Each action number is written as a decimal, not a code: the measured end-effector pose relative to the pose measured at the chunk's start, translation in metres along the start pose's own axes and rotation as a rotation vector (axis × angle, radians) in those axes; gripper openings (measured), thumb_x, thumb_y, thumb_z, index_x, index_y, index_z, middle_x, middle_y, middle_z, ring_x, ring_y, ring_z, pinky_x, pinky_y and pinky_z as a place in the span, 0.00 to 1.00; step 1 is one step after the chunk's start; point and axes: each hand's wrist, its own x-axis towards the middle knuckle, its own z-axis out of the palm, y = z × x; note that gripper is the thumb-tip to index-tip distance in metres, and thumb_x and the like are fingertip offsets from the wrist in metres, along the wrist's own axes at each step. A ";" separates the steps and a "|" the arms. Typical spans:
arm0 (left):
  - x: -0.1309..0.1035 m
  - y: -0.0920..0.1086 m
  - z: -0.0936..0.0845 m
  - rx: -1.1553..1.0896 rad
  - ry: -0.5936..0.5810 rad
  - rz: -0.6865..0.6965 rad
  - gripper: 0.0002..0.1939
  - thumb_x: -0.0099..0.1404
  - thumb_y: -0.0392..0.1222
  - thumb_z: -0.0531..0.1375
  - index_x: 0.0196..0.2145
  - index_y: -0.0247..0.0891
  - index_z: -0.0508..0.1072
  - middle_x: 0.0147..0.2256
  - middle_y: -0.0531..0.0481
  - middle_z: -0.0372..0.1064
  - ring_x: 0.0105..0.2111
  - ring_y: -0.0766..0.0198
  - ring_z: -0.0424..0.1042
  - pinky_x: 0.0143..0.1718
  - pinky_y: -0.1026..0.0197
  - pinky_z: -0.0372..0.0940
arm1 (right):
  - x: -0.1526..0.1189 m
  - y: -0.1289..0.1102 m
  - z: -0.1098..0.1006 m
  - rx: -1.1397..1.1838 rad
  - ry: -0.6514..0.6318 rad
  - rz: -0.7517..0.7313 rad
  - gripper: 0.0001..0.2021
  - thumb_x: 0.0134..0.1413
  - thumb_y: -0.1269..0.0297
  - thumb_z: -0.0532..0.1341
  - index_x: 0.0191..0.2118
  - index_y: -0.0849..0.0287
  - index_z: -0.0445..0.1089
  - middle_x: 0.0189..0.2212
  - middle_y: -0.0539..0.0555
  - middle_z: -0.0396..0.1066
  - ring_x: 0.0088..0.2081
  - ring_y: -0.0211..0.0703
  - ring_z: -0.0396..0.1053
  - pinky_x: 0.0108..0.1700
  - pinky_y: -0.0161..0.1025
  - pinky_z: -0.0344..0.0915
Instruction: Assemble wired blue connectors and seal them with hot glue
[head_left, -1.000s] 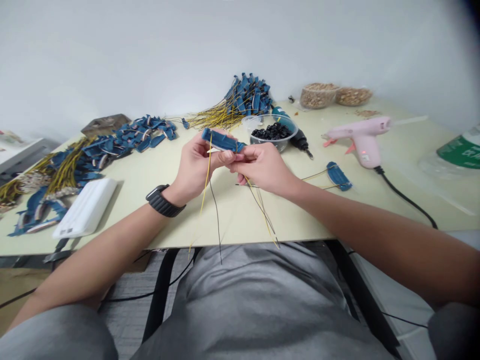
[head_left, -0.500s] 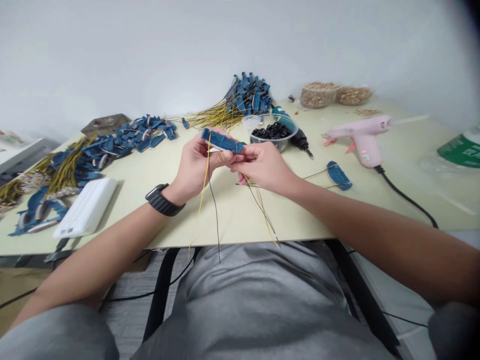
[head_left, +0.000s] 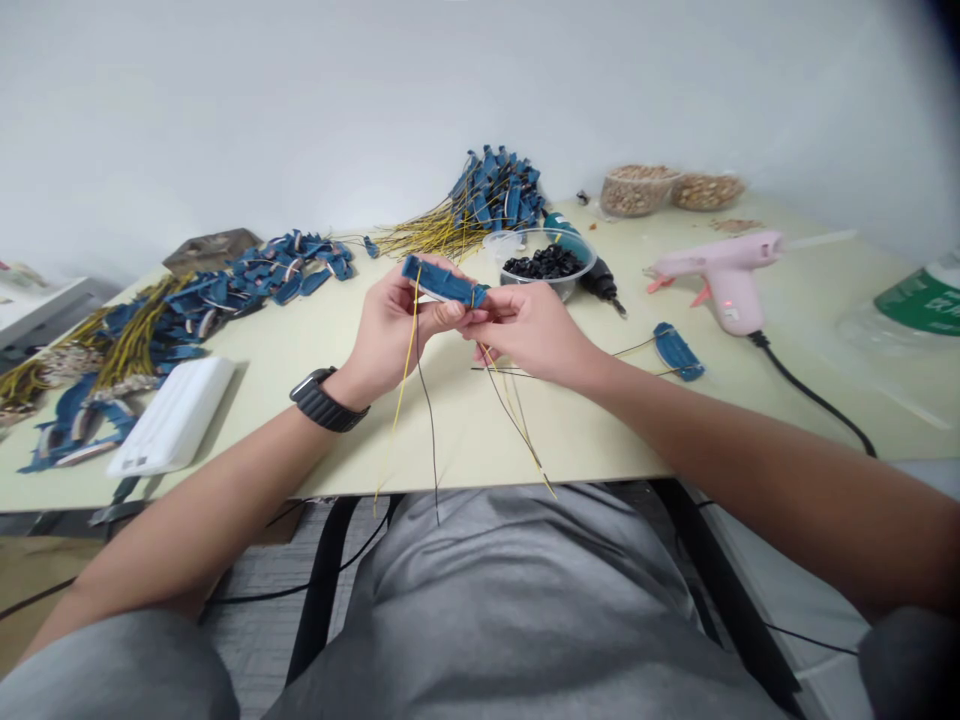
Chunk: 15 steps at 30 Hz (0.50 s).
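A blue piece (head_left: 444, 281) bound with cords (head_left: 406, 372) is pinched between the fingers of the left hand (head_left: 386, 325) and right hand (head_left: 544, 330), in from the bench's (head_left: 600, 430) near edge; the right apparently adjusts one end, work calling for a steady left hold.

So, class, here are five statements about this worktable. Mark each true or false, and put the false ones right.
1. The left hand holds a blue piece, with the right hand at its end. True.
2. The watch is worn on the right wrist. False: the black watch is on the left wrist.
3. The pink glue gun is gripped in the right hand. False: it lies on the table.
4. Small black parts sit in a clear bowl. True.
5. Another blue piece lies on the table, left of the bowl. False: it lies right of the bowl.
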 end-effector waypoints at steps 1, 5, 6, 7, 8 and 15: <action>0.000 0.001 0.000 -0.006 0.000 -0.011 0.33 0.56 0.63 0.88 0.47 0.43 0.81 0.44 0.48 0.86 0.41 0.56 0.89 0.49 0.52 0.89 | 0.000 0.000 0.000 -0.017 -0.004 -0.010 0.09 0.61 0.67 0.74 0.31 0.56 0.77 0.26 0.49 0.77 0.27 0.40 0.77 0.33 0.38 0.75; 0.000 0.001 -0.001 -0.020 0.007 -0.039 0.33 0.55 0.62 0.89 0.46 0.43 0.81 0.44 0.48 0.86 0.42 0.56 0.89 0.48 0.53 0.88 | -0.001 -0.002 -0.002 -0.070 -0.005 -0.059 0.05 0.60 0.66 0.74 0.38 0.57 0.79 0.32 0.50 0.80 0.29 0.41 0.78 0.34 0.39 0.76; 0.000 0.001 -0.002 -0.017 0.011 -0.042 0.33 0.55 0.62 0.89 0.46 0.43 0.81 0.44 0.48 0.86 0.43 0.55 0.89 0.49 0.52 0.88 | -0.001 -0.003 -0.003 -0.070 -0.002 -0.068 0.06 0.59 0.67 0.74 0.41 0.57 0.80 0.35 0.51 0.81 0.30 0.41 0.79 0.34 0.39 0.76; 0.000 0.000 -0.002 -0.013 0.015 -0.045 0.33 0.55 0.61 0.89 0.46 0.43 0.81 0.45 0.48 0.86 0.44 0.54 0.89 0.50 0.51 0.88 | -0.002 -0.003 -0.003 -0.069 0.001 -0.077 0.08 0.57 0.68 0.74 0.44 0.57 0.81 0.37 0.52 0.82 0.31 0.41 0.79 0.34 0.39 0.76; 0.000 0.000 -0.003 -0.010 0.017 -0.047 0.33 0.56 0.61 0.89 0.46 0.43 0.80 0.46 0.47 0.86 0.45 0.53 0.89 0.51 0.50 0.88 | -0.002 -0.004 -0.004 -0.070 0.005 -0.087 0.11 0.56 0.68 0.74 0.45 0.57 0.81 0.39 0.52 0.83 0.33 0.42 0.79 0.35 0.39 0.77; -0.001 0.004 -0.001 -0.013 0.026 -0.038 0.35 0.54 0.62 0.89 0.46 0.41 0.81 0.45 0.49 0.84 0.44 0.56 0.88 0.51 0.51 0.87 | -0.002 -0.002 -0.005 -0.159 -0.001 -0.181 0.18 0.55 0.68 0.73 0.52 0.54 0.79 0.50 0.56 0.84 0.44 0.49 0.82 0.44 0.43 0.81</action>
